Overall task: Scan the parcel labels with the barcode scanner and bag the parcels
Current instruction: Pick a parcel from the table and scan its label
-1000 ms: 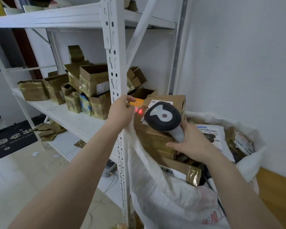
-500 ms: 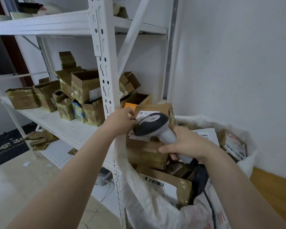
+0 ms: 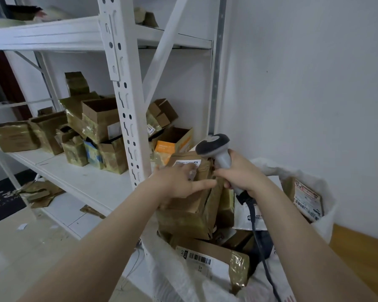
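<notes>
Nearest to us, at the bottom edge, we see the open mouth of a white woven sack [image 3: 179, 282]. In it lies a flat cardboard parcel [image 3: 223, 251] with its white barcode label [image 3: 198, 257] turned up. A dark cable [image 3: 259, 240] runs down into the sack from the handle of the barcode scanner [image 3: 213, 146].

Two bare forearms reach forward over the sack. The left hand [image 3: 177, 182] lies on the top of a brown taped carton [image 3: 183, 216], which stands in the sack among the other parcels. Its fingers [image 3: 189, 171] are straight and a little spread, they cover part of the shipping label [image 3: 183, 162] on the carton, and the thumb points toward the other hand. The right hand [image 3: 243, 174], just beside the left one, has its fingers curled around the grey handle of the scanner. The dark scanner head is above the far right corner of the carton. We cannot tell if a finger is on the trigger.

To the right of the carton we see a white mailer bag [image 3: 243, 216], and further right a labelled parcel [image 3: 307, 198] leans at the rim of the sack.

Behind the carton an orange box [image 3: 164, 149] stands on a shelf of the white metal rack [image 3: 127, 101]. Further left on the same shelf is a heap of cardboard boxes [image 3: 96, 125], some open and some taped. Low on the left, a dark doormat [image 3: 0, 203] lies on the floor. A white wall [image 3: 314, 83] stands behind the sack.
</notes>
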